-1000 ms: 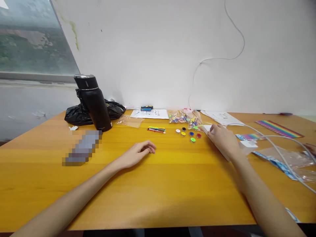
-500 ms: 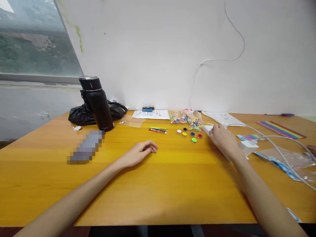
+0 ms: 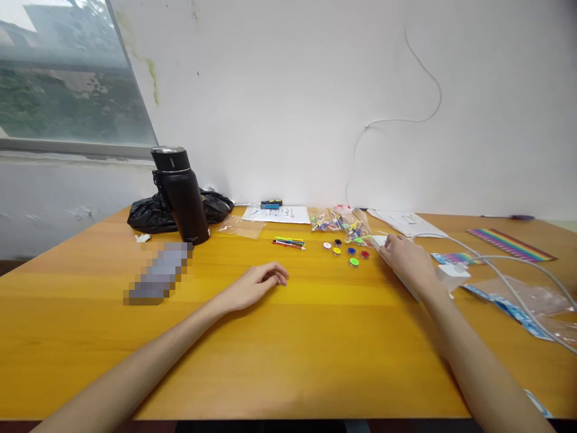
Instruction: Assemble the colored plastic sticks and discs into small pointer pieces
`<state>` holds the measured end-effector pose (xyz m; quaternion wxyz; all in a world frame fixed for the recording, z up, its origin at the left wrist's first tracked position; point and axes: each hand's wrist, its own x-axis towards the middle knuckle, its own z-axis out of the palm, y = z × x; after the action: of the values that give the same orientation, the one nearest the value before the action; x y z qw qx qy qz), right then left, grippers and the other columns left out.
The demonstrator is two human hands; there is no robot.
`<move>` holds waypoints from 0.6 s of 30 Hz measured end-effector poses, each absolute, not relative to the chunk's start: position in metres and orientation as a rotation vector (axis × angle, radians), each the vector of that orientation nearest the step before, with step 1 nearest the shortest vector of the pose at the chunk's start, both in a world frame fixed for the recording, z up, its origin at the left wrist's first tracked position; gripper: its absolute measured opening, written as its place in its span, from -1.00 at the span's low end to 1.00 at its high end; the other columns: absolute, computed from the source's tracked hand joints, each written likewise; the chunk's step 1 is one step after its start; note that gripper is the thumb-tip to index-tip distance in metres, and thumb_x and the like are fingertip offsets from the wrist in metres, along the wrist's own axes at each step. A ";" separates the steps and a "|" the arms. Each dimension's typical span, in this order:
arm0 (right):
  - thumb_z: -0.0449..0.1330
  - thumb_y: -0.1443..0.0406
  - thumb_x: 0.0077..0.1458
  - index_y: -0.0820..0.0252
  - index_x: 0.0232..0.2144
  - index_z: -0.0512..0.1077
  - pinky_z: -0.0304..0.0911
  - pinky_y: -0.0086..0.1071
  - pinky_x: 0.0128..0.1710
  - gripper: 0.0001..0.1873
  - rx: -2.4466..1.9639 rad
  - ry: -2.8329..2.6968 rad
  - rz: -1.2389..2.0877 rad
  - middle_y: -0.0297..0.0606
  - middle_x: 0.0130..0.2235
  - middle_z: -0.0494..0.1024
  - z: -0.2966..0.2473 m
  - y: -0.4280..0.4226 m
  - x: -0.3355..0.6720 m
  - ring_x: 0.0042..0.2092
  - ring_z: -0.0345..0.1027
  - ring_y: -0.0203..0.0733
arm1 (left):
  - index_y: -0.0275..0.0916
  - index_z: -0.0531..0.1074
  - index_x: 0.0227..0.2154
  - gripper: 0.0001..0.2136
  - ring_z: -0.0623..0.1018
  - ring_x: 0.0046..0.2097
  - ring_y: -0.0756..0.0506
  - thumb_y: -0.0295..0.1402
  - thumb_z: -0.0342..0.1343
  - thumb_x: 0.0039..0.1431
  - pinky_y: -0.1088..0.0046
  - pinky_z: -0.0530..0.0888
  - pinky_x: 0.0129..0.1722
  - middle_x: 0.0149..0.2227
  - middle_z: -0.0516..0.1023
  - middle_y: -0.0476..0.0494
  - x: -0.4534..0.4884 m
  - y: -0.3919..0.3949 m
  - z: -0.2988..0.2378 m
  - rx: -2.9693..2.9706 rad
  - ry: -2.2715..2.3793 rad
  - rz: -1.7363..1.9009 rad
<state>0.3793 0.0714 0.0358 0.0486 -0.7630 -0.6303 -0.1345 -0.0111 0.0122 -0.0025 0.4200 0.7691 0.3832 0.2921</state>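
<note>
My left hand (image 3: 262,282) rests on the wooden table (image 3: 288,349), loosely curled, with a gap between thumb and fingers and nothing in it. To the right, my right hand (image 3: 403,258) is closed over the far end of a long white power strip (image 3: 411,293); some fingertips are hidden. A white plug adapter (image 3: 452,275) sits beside my right wrist. Between and beyond the hands lie several small coloured discs, among them a green one (image 3: 354,262) and a red one (image 3: 365,255). Thin coloured sticks (image 3: 288,243) lie in a bunch left of the discs.
A black bottle (image 3: 186,201) stands at the left before a black plastic bag (image 3: 146,215), near a pixelated flat object (image 3: 158,273). Bags of small coloured parts (image 3: 327,221), papers (image 3: 403,222) and a screwdriver (image 3: 271,204) line the wall. A white cable (image 3: 518,263) loops at the right.
The view has tilted slightly, so things sit a little lower in it. A bit of another person's hand at the right edge is gone. My hands look almost unmoved.
</note>
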 end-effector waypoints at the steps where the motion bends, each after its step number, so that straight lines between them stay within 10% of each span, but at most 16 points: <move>1: -0.06 0.13 0.34 0.24 -0.15 0.42 0.12 -0.29 -0.38 -0.64 -2.325 -1.922 -0.417 0.02 -0.11 0.54 0.035 0.071 0.379 -0.21 0.46 0.06 | -0.20 0.46 -0.09 -0.75 0.55 -0.02 -0.14 -0.26 -0.06 0.36 0.31 0.40 0.06 -0.09 0.61 -0.17 -0.011 0.012 -0.002 1.925 0.960 0.733; 18: -0.11 0.15 0.34 0.18 -0.17 0.48 0.16 -0.24 -0.20 -0.60 -1.881 -1.573 -0.492 -0.08 -0.16 0.57 0.046 0.065 0.374 -0.14 0.38 0.03 | -0.19 0.46 -0.09 -0.77 0.54 -0.02 -0.12 -0.28 -0.07 0.37 0.33 0.39 0.05 -0.09 0.60 -0.14 -0.012 0.011 -0.001 1.932 0.962 0.712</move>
<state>0.3738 0.0649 0.0464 0.3150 -0.7137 -0.5971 -0.1867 -0.0115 0.0111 -0.0006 0.4209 0.7711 0.3840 0.2843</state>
